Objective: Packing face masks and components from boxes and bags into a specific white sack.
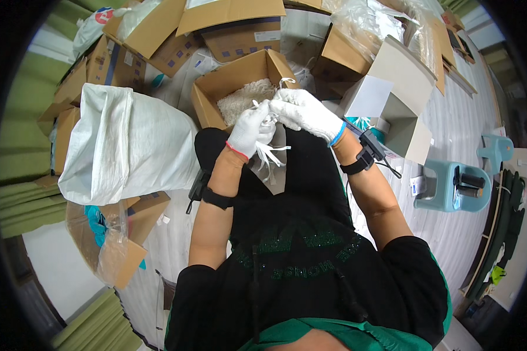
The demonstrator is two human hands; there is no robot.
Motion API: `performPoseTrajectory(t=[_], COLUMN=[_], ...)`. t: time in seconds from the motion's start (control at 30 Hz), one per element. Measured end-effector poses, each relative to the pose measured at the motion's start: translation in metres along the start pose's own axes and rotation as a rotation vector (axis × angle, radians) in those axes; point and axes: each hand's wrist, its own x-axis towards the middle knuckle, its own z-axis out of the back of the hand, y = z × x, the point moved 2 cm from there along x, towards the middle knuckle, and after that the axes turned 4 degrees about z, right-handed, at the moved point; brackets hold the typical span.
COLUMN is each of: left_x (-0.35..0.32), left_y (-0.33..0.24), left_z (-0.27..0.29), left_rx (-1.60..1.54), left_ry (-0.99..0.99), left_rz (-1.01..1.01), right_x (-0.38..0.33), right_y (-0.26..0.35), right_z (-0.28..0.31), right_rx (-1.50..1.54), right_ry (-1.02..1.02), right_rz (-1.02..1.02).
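Both my hands wear white knit gloves and meet above my lap. My left hand (249, 127) and my right hand (303, 112) pinch a small bundle of white strips (269, 153) between them, whose loose ends hang down over my black trousers. Just beyond the hands stands an open cardboard box (212, 90) holding a heap of white stringy material (240, 98). Black bands with small devices sit on both my forearms.
A big white woven sack (126, 146) lies at my left. A grey and white box (399, 96) stands at my right, with a teal plastic stool (445, 187) beyond it. Cardboard cartons (175, 35) and clear plastic bags crowd the far side.
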Motion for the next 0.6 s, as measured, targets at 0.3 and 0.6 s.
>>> performPoseTrajectory(t=[0.3, 0.6], left_x=[0.014, 0.018], left_y=[0.015, 0.010], left_z=[-0.026, 0.006], left_rx=[0.317, 1.361], left_ry=[-0.384, -0.583], left_rz=[-0.486, -0.959], right_x=[-0.001, -0.002], right_y=[-0.025, -0.046], right_z=[-0.015, -0.028], right_rx=[-0.056, -0.403], right_ry=[-0.329, -0.527], right_rz=[0.174, 0.226])
